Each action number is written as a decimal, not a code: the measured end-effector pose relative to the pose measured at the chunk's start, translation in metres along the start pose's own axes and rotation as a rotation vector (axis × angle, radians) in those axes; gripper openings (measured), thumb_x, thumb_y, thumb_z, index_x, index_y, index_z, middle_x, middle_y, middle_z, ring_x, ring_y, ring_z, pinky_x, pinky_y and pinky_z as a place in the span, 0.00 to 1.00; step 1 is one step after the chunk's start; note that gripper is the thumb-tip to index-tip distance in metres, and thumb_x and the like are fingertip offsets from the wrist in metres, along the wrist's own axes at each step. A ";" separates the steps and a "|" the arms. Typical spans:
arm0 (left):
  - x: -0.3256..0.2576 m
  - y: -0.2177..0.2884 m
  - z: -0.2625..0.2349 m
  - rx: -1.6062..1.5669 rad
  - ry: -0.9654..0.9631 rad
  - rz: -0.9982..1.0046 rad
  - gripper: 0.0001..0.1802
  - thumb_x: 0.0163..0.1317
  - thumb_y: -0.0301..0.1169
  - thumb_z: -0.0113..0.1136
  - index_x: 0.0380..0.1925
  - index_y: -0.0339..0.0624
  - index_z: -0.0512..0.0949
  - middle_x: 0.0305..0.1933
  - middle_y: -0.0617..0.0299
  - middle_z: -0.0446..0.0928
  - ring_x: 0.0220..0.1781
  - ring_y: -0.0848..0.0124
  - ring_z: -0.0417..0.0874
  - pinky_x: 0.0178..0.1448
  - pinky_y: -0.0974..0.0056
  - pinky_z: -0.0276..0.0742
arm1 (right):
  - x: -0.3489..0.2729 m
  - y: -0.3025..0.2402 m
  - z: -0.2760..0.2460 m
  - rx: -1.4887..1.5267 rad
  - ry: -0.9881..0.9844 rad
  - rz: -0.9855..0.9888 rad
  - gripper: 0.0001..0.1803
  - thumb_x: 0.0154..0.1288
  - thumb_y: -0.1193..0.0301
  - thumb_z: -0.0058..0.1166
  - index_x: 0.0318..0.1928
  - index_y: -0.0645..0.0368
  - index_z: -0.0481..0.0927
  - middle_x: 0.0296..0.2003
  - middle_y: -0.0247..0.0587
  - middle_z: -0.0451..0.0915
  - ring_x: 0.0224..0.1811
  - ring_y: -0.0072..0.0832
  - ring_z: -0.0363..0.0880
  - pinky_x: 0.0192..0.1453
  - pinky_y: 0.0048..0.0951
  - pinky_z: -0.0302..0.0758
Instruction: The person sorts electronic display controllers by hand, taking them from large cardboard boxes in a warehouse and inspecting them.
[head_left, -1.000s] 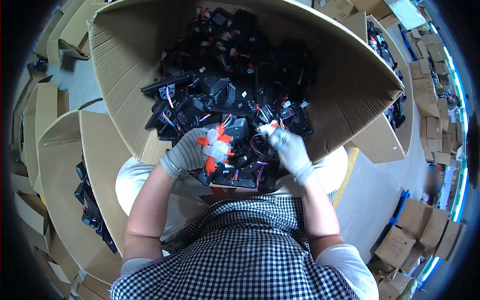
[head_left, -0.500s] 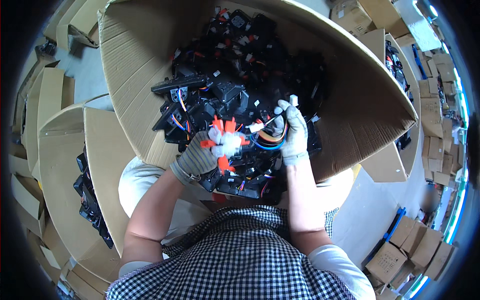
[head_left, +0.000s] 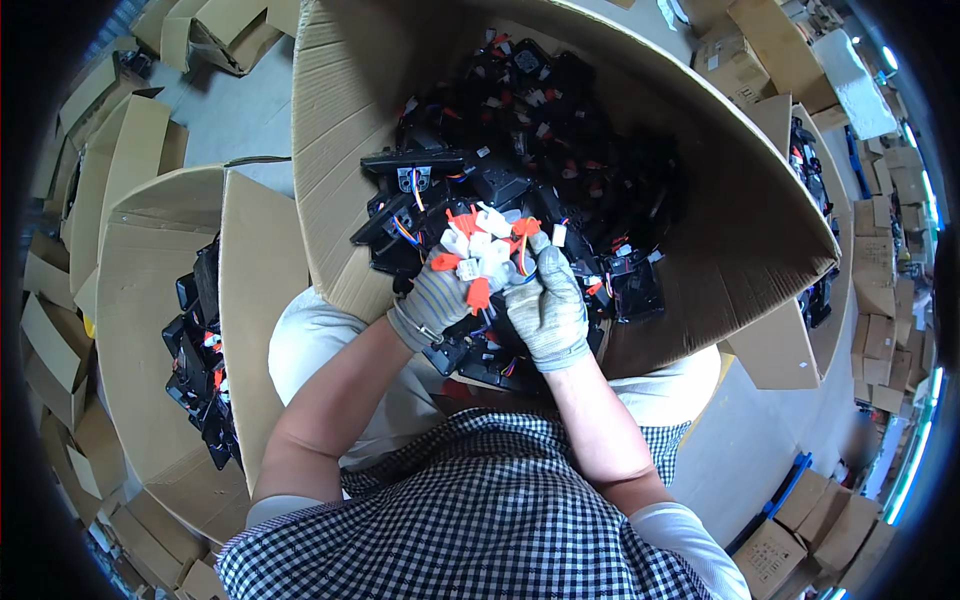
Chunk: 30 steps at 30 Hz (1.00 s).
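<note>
My left hand, in a striped knit glove, is closed round a bunch of white and red plastic connectors. Close against its right side is my gloved right hand, its fingers curled on a wire connector with coloured wires. A white plug shows just beyond the right fingertips. Both hands are over a large open cardboard box that holds many black plastic parts with wires. Some of these black parts lie just past my left hand. The right fingertips are partly hidden by the bunch.
To the left stands another open carton with black wired parts. A further carton with similar parts is at the right. Stacked boxes stand on the floor at the lower right. The big box rests between my knees.
My right hand has come left and nearer, bringing the wired connector up against the bunch. The left hand still holds its bunch. The whole view has shifted a little.
</note>
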<state>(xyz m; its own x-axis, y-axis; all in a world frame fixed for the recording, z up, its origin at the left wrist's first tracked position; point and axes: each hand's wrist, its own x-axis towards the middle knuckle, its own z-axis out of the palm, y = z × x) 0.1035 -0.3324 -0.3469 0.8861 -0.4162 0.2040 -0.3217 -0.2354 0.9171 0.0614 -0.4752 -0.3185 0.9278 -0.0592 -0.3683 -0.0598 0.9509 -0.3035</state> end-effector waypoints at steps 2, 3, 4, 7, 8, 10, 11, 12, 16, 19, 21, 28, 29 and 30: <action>0.011 0.021 -0.006 0.468 0.037 0.420 0.12 0.60 0.27 0.56 0.45 0.41 0.71 0.40 0.63 0.72 0.41 0.72 0.75 0.45 0.67 0.70 | -0.001 0.000 -0.005 -0.071 0.093 0.071 0.12 0.63 0.70 0.56 0.45 0.62 0.77 0.34 0.35 0.81 0.33 0.22 0.79 0.40 0.23 0.77; 0.011 0.022 -0.006 0.049 0.046 0.269 0.14 0.60 0.27 0.56 0.46 0.39 0.71 0.40 0.62 0.72 0.42 0.73 0.75 0.45 0.68 0.71 | -0.003 0.001 -0.006 -0.074 0.092 0.071 0.12 0.63 0.70 0.56 0.45 0.62 0.77 0.34 0.35 0.81 0.33 0.22 0.79 0.40 0.23 0.77; 0.011 0.023 -0.006 -0.367 0.052 0.111 0.16 0.59 0.27 0.57 0.47 0.38 0.70 0.41 0.62 0.73 0.43 0.74 0.75 0.46 0.69 0.71 | -0.005 0.002 -0.007 -0.114 0.029 0.100 0.10 0.64 0.71 0.55 0.43 0.61 0.77 0.31 0.35 0.80 0.31 0.21 0.79 0.38 0.21 0.77; 0.004 0.028 -0.007 -0.731 0.032 -0.199 0.23 0.52 0.25 0.64 0.48 0.42 0.69 0.46 0.63 0.74 0.49 0.70 0.76 0.53 0.69 0.72 | -0.012 -0.002 -0.015 -0.200 -0.023 0.143 0.07 0.65 0.72 0.53 0.41 0.60 0.77 0.28 0.34 0.79 0.27 0.20 0.79 0.33 0.18 0.77; 0.005 0.031 -0.010 -0.580 -0.026 -0.185 0.23 0.55 0.27 0.61 0.51 0.44 0.69 0.47 0.63 0.75 0.51 0.66 0.76 0.60 0.61 0.68 | -0.014 -0.005 -0.017 -0.232 -0.011 0.162 0.07 0.65 0.72 0.53 0.41 0.60 0.77 0.28 0.33 0.79 0.28 0.20 0.79 0.32 0.16 0.76; 0.006 0.027 -0.010 -0.127 -0.025 0.112 0.23 0.56 0.29 0.60 0.53 0.45 0.68 0.48 0.62 0.75 0.51 0.66 0.77 0.63 0.57 0.65 | -0.018 -0.009 -0.020 -0.267 0.006 0.185 0.06 0.65 0.72 0.53 0.41 0.59 0.77 0.28 0.33 0.79 0.28 0.20 0.79 0.31 0.15 0.75; 0.005 0.024 -0.010 0.335 -0.027 0.405 0.24 0.58 0.31 0.59 0.55 0.46 0.67 0.48 0.62 0.75 0.50 0.65 0.77 0.66 0.53 0.61 | -0.019 -0.011 -0.024 -0.406 -0.024 0.129 0.06 0.65 0.71 0.53 0.40 0.59 0.77 0.27 0.32 0.79 0.28 0.18 0.77 0.30 0.14 0.73; 0.002 0.022 -0.005 -0.182 -0.169 0.194 0.23 0.61 0.35 0.55 0.57 0.48 0.67 0.53 0.61 0.74 0.57 0.65 0.73 0.69 0.47 0.54 | -0.021 -0.014 -0.024 -0.543 -0.053 0.070 0.07 0.66 0.69 0.53 0.39 0.59 0.78 0.27 0.30 0.79 0.27 0.15 0.75 0.29 0.12 0.70; -0.003 0.019 -0.006 -0.591 -0.156 -0.036 0.23 0.65 0.33 0.51 0.58 0.38 0.64 0.46 0.57 0.74 0.50 0.68 0.77 0.55 0.63 0.71 | -0.037 -0.043 0.006 -0.901 0.076 -0.130 0.17 0.68 0.58 0.50 0.41 0.61 0.80 0.18 0.22 0.68 0.19 0.09 0.60 0.23 0.13 0.53; -0.002 0.001 0.002 -1.314 -0.264 -0.272 0.20 0.63 0.30 0.55 0.54 0.34 0.69 0.43 0.57 0.75 0.44 0.73 0.78 0.45 0.70 0.77 | -0.047 -0.069 0.022 -1.129 -0.006 -0.173 0.20 0.69 0.56 0.48 0.43 0.61 0.82 0.17 0.23 0.69 0.19 0.10 0.59 0.24 0.14 0.55; -0.007 -0.002 0.001 -0.938 -0.240 -0.190 0.18 0.62 0.29 0.56 0.51 0.33 0.72 0.42 0.58 0.76 0.42 0.73 0.79 0.43 0.70 0.77 | -0.047 -0.077 0.034 -1.394 -0.144 -0.095 0.19 0.68 0.57 0.49 0.41 0.60 0.83 0.20 0.25 0.73 0.22 0.10 0.63 0.27 0.15 0.60; -0.007 -0.006 0.002 -1.209 -0.221 -0.447 0.21 0.58 0.40 0.54 0.46 0.37 0.73 0.41 0.54 0.76 0.41 0.65 0.78 0.46 0.63 0.75 | -0.038 -0.080 0.044 -1.410 -0.103 0.112 0.18 0.68 0.58 0.50 0.33 0.60 0.84 0.18 0.26 0.71 0.20 0.12 0.62 0.25 0.17 0.59; -0.005 -0.004 0.003 -1.465 -0.220 -0.527 0.24 0.56 0.42 0.56 0.47 0.38 0.72 0.41 0.54 0.76 0.39 0.66 0.78 0.45 0.64 0.75 | -0.038 -0.077 0.043 -1.328 -0.074 0.131 0.19 0.68 0.57 0.50 0.32 0.59 0.84 0.17 0.26 0.70 0.19 0.13 0.60 0.24 0.18 0.58; 0.000 0.022 -0.002 -1.488 -0.102 -0.678 0.20 0.51 0.41 0.60 0.40 0.39 0.76 0.37 0.55 0.77 0.38 0.65 0.78 0.43 0.63 0.74 | -0.038 -0.073 0.042 -1.277 -0.066 0.117 0.19 0.67 0.57 0.51 0.32 0.59 0.84 0.16 0.25 0.70 0.17 0.12 0.58 0.23 0.18 0.57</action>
<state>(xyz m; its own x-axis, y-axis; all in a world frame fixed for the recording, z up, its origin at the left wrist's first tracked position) 0.0967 -0.3357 -0.3264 0.6794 -0.6623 -0.3159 0.7328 0.5897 0.3395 0.0459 -0.5297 -0.2449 0.9073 0.0547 -0.4169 -0.4167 -0.0168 -0.9089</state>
